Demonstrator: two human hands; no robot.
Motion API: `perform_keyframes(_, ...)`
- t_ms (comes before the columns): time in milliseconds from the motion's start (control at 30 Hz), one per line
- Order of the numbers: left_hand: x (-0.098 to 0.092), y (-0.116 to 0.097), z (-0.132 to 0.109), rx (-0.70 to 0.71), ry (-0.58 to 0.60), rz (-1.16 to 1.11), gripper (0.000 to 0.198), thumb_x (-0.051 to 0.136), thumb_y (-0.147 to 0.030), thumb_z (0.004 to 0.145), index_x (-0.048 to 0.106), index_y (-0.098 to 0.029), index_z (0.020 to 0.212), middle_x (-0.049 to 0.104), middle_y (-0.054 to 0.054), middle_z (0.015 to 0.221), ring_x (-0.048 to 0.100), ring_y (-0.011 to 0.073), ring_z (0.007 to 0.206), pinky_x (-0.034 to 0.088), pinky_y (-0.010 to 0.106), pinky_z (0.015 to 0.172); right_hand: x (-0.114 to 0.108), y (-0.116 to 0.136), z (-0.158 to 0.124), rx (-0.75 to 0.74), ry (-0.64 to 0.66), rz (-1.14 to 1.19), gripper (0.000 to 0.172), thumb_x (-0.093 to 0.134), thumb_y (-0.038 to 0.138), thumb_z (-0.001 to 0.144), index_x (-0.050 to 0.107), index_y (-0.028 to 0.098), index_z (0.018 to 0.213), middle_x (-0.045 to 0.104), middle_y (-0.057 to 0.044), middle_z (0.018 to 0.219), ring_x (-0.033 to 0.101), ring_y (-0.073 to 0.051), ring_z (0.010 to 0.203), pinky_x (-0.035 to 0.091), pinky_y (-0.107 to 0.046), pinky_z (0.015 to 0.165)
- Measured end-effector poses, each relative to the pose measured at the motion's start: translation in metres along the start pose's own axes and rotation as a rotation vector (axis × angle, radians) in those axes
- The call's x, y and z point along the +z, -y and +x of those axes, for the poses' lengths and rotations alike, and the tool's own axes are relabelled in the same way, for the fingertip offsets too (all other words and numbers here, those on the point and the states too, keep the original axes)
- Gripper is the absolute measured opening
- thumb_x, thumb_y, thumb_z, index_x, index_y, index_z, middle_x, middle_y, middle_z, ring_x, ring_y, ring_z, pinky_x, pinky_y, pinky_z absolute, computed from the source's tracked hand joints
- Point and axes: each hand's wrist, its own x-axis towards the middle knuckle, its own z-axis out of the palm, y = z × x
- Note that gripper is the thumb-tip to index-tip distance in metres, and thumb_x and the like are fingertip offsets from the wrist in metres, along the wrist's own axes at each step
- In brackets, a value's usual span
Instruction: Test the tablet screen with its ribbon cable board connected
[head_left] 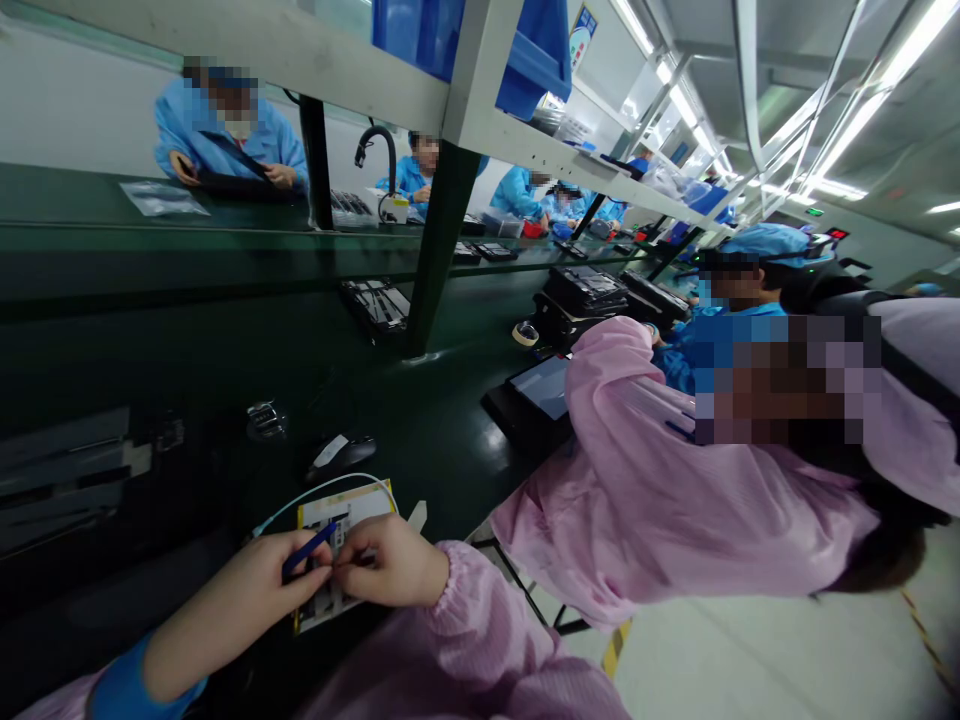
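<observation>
My left hand (289,572) is closed around a blue pen-like tool (309,550), which slants up to the right between thumb and fingers. Its fingertips meet those of my right hand (390,562), which is pinched closed; whatever sits between those fingers is too small to make out. Under both hands lies a flat white panel with yellow edges (367,500), with dark and grey printed parts on it, perhaps a battery pack. A thin pale cable (322,487) arcs over its top edge. Just beyond it is a black computer mouse (343,457) with a white label.
Open device casings (75,470) lie at the left. A small clear-and-metal item (266,420) sits beyond the mouse. A shelf post (442,250) rises from the green bench. A tape roll (526,333) and stacked black units (581,300) stand farther off. A co-worker in pink (600,480) sits close on my right.
</observation>
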Motion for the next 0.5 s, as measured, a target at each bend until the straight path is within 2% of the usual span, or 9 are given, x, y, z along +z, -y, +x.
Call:
perform_keyframes(267, 0.0029, -0.0028, -0.0021, 0.015, -0.029, -0.014, 0.030, 0.047, -0.047, 0.073, 0.061, -0.021, 0.068, 0.068, 0.005, 0.072, 0.063, 0.0217, 0.072, 0.049, 0.027, 0.067, -0.0028, -0.0034, 0.0000, -0.046, 0.008, -0.012, 0.009, 0.059, 0.013, 0.074, 0.059, 0.016, 0.065, 0.053, 0.004, 0.059, 0.048, -0.007, 0.056, 0.040, -0.017, 0.057)
perform_keyframes(500, 0.0078, -0.0022, -0.0080, 0.032, -0.054, -0.031, 0.028, 0.047, -0.044, 0.076, 0.061, -0.021, 0.067, 0.069, 0.005, 0.075, 0.064, 0.0222, 0.075, 0.051, 0.029, 0.073, 0.0001, 0.0002, 0.0018, -0.111, 0.050, -0.052, 0.012, 0.060, 0.015, 0.075, 0.055, 0.017, 0.064, 0.051, 0.004, 0.061, 0.048, -0.008, 0.060, 0.041, -0.019, 0.063)
